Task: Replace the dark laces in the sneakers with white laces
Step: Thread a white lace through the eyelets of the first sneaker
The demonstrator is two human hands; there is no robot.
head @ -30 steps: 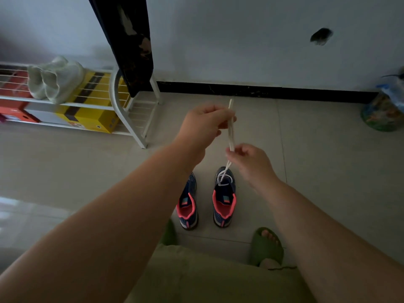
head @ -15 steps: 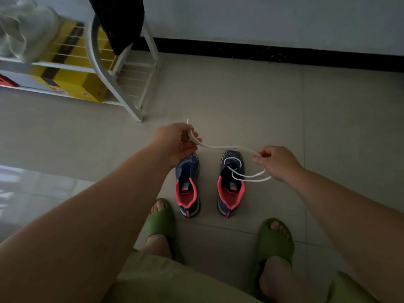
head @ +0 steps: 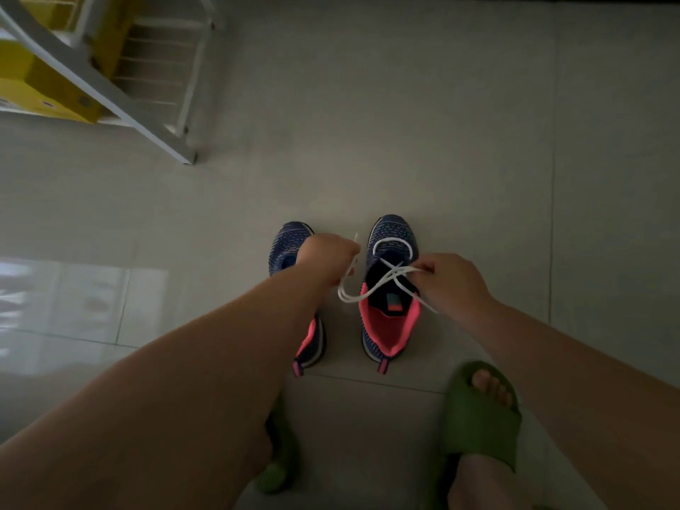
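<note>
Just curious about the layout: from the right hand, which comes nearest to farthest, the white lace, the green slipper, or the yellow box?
1. White lace: pinched in the right hand.
2. Green slipper: near the bottom edge, below that hand.
3. Yellow box: on the rack, top left.

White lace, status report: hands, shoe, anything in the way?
Left hand and right hand each pinch the white lace. Lace crossed over the right sneaker, lowest eyelets threaded. Nothing blocking.

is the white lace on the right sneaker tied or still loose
Loose. The white lace crosses once over the right sneaker; the left hand and right hand each pinch an end, with no knot.
</note>
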